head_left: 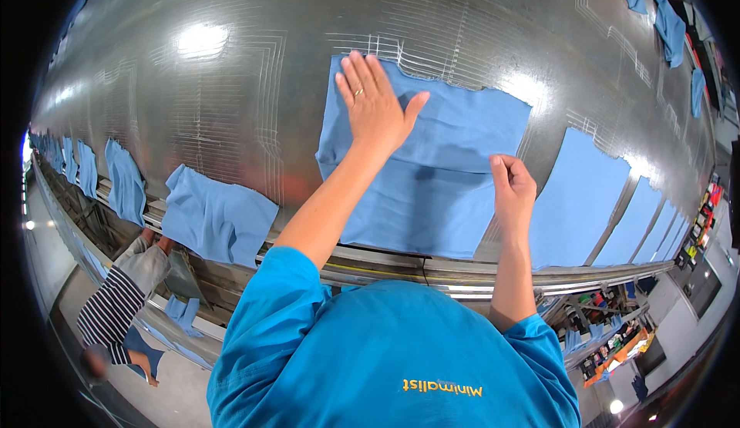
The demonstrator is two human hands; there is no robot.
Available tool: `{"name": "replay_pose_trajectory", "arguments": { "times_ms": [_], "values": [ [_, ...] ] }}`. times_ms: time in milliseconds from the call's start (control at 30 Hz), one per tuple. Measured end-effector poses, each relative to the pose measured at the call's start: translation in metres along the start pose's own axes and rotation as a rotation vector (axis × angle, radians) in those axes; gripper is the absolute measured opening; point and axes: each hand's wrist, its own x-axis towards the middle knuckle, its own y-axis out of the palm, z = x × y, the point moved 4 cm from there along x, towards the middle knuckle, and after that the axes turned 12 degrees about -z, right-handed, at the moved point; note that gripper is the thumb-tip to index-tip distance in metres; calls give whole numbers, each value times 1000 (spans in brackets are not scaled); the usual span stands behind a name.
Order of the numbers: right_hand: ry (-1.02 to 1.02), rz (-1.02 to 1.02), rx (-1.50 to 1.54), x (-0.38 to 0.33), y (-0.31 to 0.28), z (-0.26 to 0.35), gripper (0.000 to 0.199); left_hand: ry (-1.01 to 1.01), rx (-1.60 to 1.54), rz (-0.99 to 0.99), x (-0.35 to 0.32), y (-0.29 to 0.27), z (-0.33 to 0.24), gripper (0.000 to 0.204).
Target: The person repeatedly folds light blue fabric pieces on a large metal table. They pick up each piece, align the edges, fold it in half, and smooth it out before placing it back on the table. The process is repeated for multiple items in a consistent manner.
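Note:
A light-blue fabric piece (466, 124) lies on the long dark metal table in front of me, with a fold line or crease running across its middle. My left hand (376, 104), with a ring on one finger, lies flat on its upper left part, the fingers stretched toward the far edge and the thumb out to the side. At the piece's right side my right hand (515, 187) is closed in a pinch on the fabric near its right edge. White marked lines (370, 43) show on the table just beyond the cloth.
More flat blue pieces (582, 189) lie in a row to the right. On the left, a rumpled blue piece (220, 212) hangs over the table's near edge, with several others beyond. A person in a striped top (112, 308) stands at the lower left.

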Motion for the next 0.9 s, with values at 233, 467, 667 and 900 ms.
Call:
{"name": "replay_pose_trajectory", "arguments": {
  "times_ms": [233, 467, 667, 900],
  "values": [
    [1, 39, 94, -27, -10, -36, 23, 387, -148, 102, 4, 0, -14, 99],
    [4, -41, 120, -40, -50, -75, 20, -101, 136, -203, 47, -55, 126, 85],
    [57, -75, -35, -99, -80, -164, 26, -411, -396, -125, -87, -124, 160, 51],
    [41, -106, -213, -143, -43, -200, 37, -720, -447, 182, -249, -95, 131, 46]
  ]
}}
